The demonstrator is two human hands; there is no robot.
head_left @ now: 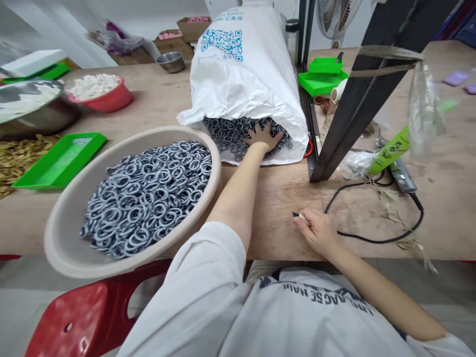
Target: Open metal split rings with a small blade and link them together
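Observation:
My left hand (263, 138) reaches into the open mouth of a white sack (241, 74) lying on the wooden table (159, 104), fingers spread on the grey metal rings (226, 135) that spill from it. A large beige bowl (70, 213) heaped with the same rings (148, 193) rests at the table's near edge, partly over a red stool (85, 312). My right hand (316, 229) lies on the table's front edge, fingers curled around a small dark-tipped object (297, 215).
A black metal frame (357, 99) stands right of the sack, with a black cable (372, 238) and a green packet (390, 148) beside it. Green trays (61, 159) (322, 74), a red bowl (104, 96) of white pieces and a steel bowl (29, 109) lie around.

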